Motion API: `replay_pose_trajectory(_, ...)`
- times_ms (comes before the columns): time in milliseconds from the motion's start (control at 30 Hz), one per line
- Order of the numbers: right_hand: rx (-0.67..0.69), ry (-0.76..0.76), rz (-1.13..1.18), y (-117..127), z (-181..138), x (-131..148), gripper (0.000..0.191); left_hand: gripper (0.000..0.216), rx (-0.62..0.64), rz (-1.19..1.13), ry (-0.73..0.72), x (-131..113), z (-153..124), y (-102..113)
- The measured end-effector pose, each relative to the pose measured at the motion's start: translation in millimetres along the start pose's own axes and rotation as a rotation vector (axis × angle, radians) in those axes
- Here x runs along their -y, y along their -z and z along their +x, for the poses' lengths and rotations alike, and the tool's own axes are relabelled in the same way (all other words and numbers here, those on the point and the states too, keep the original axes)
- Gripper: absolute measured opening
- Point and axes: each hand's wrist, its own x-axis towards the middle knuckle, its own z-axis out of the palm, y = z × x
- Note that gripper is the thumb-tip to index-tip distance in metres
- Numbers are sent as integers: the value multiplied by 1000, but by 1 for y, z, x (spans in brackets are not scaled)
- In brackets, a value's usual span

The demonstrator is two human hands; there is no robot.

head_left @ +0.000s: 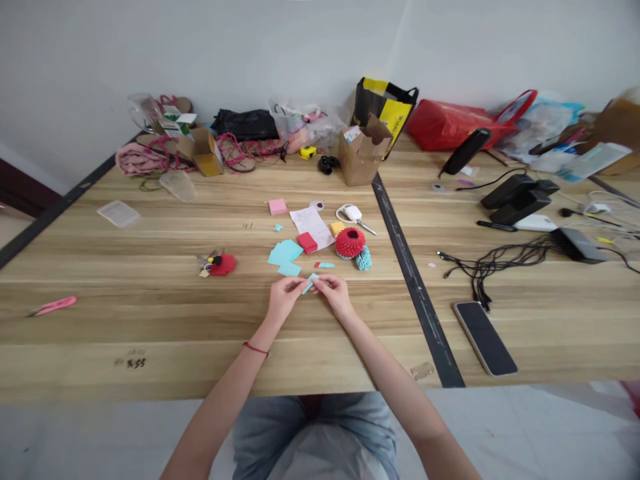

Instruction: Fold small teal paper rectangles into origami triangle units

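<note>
Between my fingertips is a small piece of light blue paper (309, 285), narrow and folded-looking. My left hand (284, 297) pinches its left side, and my right hand (334, 293) pinches it from the right. Just beyond my hands lie several loose light blue paper sheets (285, 253). A stack of red paper (307, 243) rests on a white written sheet (320, 228). To the right stands a round red folded-paper piece (350, 243), touching a light blue folded-paper piece (364, 258). A small blue and red folded strip (325, 265) lies nearer my right hand.
White-handled scissors (356, 219) lie behind the red piece. A pink cutter (53, 306) and keys with a red tag (217, 264) are at left. A phone (485, 338) and cables (493, 259) lie at right. Bags and a cardboard box (361, 157) line the wall.
</note>
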Motion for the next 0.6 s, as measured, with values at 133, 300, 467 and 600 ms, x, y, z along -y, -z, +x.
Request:
replay_pose_trajectory(133, 10, 1, 14, 0, 0, 1, 26, 23, -8, 16, 6, -1, 0, 0)
replay_pose_trajectory(300, 3, -10, 10, 0, -1, 3, 26, 21, 8, 53, -19, -2, -2, 1)
replay_pose_trajectory(467, 4, -7, 17, -1, 0, 3, 26, 22, 27, 62, -48, -3, -3, 1)
replay_pose_trajectory(600, -12, -20, 23, -1, 0, 3, 26, 23, 46, 73, -60, -1, -3, 2)
